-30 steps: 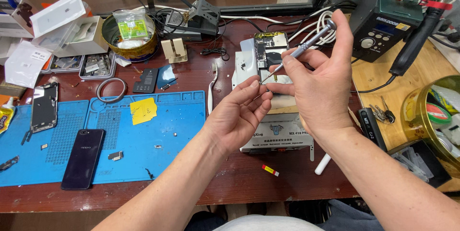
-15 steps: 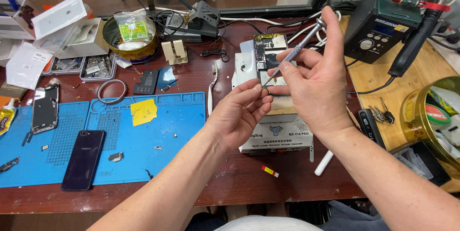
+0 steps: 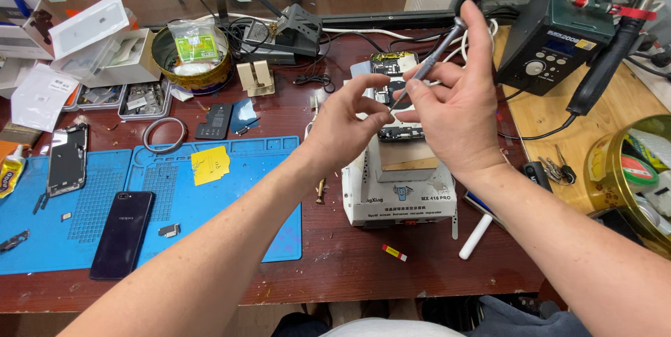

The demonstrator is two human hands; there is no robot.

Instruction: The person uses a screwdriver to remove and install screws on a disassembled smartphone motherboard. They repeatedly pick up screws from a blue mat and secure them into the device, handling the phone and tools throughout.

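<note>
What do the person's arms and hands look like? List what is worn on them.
Nothing is worn. Both forearms are bare right up to the frame edge, with no sleeves in view. The left hand and right hand have no gloves, and no rings, watch or wristband show on the sides facing the camera. The fingers are uncovered.

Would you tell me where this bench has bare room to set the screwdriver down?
Bare blue mat lies between the yellow note and the mat's front edge, right of the dark phone. Bare wood also runs in front of the white box. The back, around the round tin and parts trays, is crowded.
</note>
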